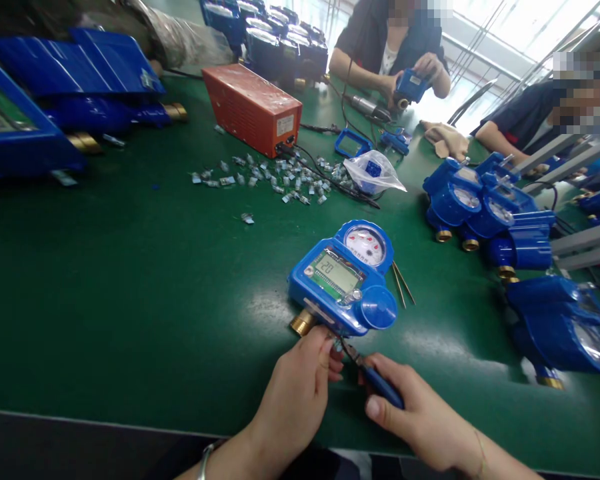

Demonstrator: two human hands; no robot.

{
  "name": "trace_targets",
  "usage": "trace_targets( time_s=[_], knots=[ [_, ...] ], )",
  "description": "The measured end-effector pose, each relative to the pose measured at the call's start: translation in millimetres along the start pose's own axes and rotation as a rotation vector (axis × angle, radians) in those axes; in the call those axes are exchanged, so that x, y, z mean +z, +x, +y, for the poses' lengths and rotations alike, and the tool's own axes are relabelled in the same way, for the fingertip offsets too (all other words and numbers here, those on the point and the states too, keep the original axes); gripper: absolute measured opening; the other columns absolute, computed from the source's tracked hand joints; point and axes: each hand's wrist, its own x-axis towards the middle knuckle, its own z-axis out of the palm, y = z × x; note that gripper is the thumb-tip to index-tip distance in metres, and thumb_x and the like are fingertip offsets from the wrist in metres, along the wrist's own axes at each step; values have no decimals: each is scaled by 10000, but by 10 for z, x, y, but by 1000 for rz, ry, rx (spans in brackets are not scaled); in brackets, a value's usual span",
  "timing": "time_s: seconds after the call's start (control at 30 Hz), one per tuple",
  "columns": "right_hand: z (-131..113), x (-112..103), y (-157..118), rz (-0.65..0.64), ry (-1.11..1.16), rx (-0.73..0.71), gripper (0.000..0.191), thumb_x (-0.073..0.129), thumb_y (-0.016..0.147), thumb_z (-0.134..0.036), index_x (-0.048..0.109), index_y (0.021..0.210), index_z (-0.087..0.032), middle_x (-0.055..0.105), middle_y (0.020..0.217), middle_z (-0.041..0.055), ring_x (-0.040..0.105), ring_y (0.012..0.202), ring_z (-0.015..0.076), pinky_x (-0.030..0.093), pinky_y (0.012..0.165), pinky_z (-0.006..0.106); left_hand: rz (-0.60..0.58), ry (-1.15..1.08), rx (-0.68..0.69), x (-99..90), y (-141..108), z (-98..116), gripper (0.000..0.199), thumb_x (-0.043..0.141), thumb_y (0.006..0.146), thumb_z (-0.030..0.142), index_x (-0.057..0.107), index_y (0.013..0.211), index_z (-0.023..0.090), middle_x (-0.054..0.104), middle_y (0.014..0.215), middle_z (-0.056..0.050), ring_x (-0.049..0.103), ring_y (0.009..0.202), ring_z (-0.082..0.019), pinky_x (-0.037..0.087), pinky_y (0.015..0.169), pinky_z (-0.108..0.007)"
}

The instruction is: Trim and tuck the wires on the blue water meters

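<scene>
Water meter, tag work at its near edge, apparently mid-step.
Water meter (341,279) lies face up on green tabletop (180,300), digits showing. Just in front of it, left hand (297,383) pinches a small clear tag (337,345), thumb and fingertips together; right hand (413,403) has fingers curled round blue-handled pliers (380,383), tips at the tag. Tag looks unfinished; cut or crimp, can't tell. Loose tags (285,177) behind the meter remain unattached. Tweezers (403,285) right beside it, orange power box (253,110) farther behind, more meters (563,327) to its right, co-worker (365,57) beyond, bright windows (510,33).
</scene>
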Motion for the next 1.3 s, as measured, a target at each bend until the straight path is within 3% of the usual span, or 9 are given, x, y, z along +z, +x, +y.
trace_targets(
  time_s=[0.17,0.27,0.37,0.53,0.67,0.9,1.03,1.17,1.3],
  knots=[
    [-46,27,-62,-4,-102,-36,385,473,851,-547,555,913,-176,572,827,16,486,704,154,366,645,257,0,-23,-1,-26,-9,33,253,279,957,273,520,924,204,660,765,-16,651,651,-149,508,621,-238],
    [16,24,-178,-45,-58,-87,389,540,806,-553,575,967,-200,580,870,26,525,758,181,394,680,267,-99,36,9,-151,-29,69,280,271,964,293,525,878,212,645,755,-4,633,645,-145,490,607,-233],
    [210,75,-270,127,118,-81,472,569,785,-563,533,1113,-225,573,989,54,542,874,222,425,782,309,-142,320,56,-338,-50,93,301,286,957,306,542,831,212,639,719,-9,623,623,-163,465,579,-252],
    [445,250,-224,425,477,-1,493,528,823,-531,454,1180,-200,540,916,60,521,768,195,447,697,315,32,873,277,-498,-30,140,258,375,886,245,566,720,194,620,656,-49,615,615,-238,473,579,-359],
    [395,332,-172,520,540,-23,478,562,814,-511,462,1170,-207,546,942,60,531,813,201,453,743,324,11,971,356,-484,31,208,186,461,835,223,616,739,182,649,739,-77,616,736,-275,507,688,-433],
    [318,403,-73,554,424,-175,419,506,871,-465,425,1197,-214,544,976,58,536,851,197,459,786,316,-173,831,486,-626,139,301,186,488,825,187,674,819,179,696,844,-68,624,866,-224,469,900,-364],
    [190,475,83,604,393,-220,434,450,897,-464,356,1242,-219,549,971,60,543,867,210,445,824,351,-160,830,408,-679,161,366,197,489,828,220,682,815,188,698,830,-66,618,892,-215,485,862,-317],
    [-22,513,216,910,221,-140,510,492,859,-506,340,1243,-208,483,1057,102,506,928,260,405,844,421,-156,977,349,-603,123,372,208,481,842,250,676,818,180,698,847,-92,621,870,-261,508,809,-391],
    [-191,501,288,1179,-101,-266,548,502,841,-536,343,1229,-182,362,1199,163,373,1124,339,324,923,491,-122,1000,329,-548,46,309,187,488,821,196,670,783,185,696,809,-83,620,847,-266,521,754,-387]
  ],
)
